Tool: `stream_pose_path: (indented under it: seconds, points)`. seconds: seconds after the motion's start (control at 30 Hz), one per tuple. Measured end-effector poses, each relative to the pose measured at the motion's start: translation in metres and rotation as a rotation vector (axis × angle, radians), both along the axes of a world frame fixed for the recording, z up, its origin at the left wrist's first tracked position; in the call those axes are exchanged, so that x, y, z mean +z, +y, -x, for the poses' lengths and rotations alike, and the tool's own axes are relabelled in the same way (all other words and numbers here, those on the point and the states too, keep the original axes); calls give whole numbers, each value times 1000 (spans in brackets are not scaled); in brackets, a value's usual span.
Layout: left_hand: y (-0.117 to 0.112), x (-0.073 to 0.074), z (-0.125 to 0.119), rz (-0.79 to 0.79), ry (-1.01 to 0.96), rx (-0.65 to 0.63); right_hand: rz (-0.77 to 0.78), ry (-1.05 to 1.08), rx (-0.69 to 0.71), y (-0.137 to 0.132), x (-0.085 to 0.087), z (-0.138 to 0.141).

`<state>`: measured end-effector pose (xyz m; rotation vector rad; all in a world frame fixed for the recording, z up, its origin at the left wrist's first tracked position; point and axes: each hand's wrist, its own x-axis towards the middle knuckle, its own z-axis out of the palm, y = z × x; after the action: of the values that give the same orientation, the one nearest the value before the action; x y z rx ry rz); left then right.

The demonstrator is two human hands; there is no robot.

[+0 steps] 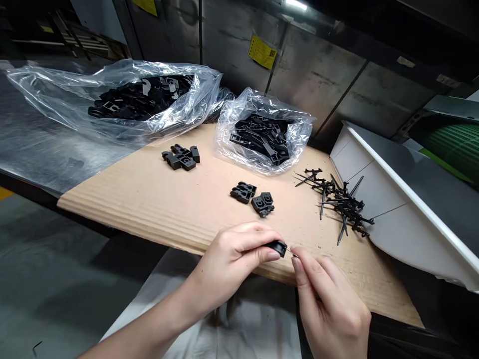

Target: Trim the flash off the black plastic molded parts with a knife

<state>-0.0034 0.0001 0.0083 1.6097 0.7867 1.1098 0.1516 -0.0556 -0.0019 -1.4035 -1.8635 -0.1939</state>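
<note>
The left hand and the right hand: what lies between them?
Head view: a small black part in the left hand, and a thin pin in the right hand.

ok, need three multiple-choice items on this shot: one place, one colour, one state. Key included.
1. Which hand holds the small black plastic part?
A. Left
B. Right
C. Neither

2. What colour is the label on the steel wall panel?
A. Red
B. Blue
C. Yellow

3. What state are the black plastic runners in?
A. Stacked in neat rows
B. In a loose tangle on the corrugated cardboard
C. Standing upright in a box

1: A, the left hand pinches it, while the fingers of the right hand pinch a thin pin beside it.
2: C, the label shows plainly yellow.
3: B, they lie crossed in one heap near the white tray.
</note>
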Motion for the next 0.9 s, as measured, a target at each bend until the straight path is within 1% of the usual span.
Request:
stream_pose_path:
  seconds: [0.07, 0.2, 0.27, 0.33, 0.43, 0.53, 0.73, 0.83, 0.9]
  points:
    - [0, 0, 0, -6, -16, -2, 39, 3, 21, 1, 2, -2]
    - [-1, -1, 2, -30, -22, -23, 231, 107, 181, 4, 8, -6]
    - [-1, -2, 3, -53, -9, -34, 293, 160, 230, 4, 11, -6]
    - [-1, -2, 4, -67, 0, -42, 303, 187, 242, 4, 12, -6]
    - [-1, -3, 4, -81, 16, -51, 249, 187, 204, 4, 13, -6]
    - [-1, -3, 4, -91, 9, -33, 219, 151, 193, 4, 12, -8]
    - [-2, -3, 4, -89, 17, -12, 255, 157, 236, 2, 11, -7]
    - [-2, -3, 4, -109, 29, -15, 316, 216, 257, 1, 12, -6]
    - [-2, -4, 5, -113, 33, -33, 436, 277, 270, 2, 15, -8]
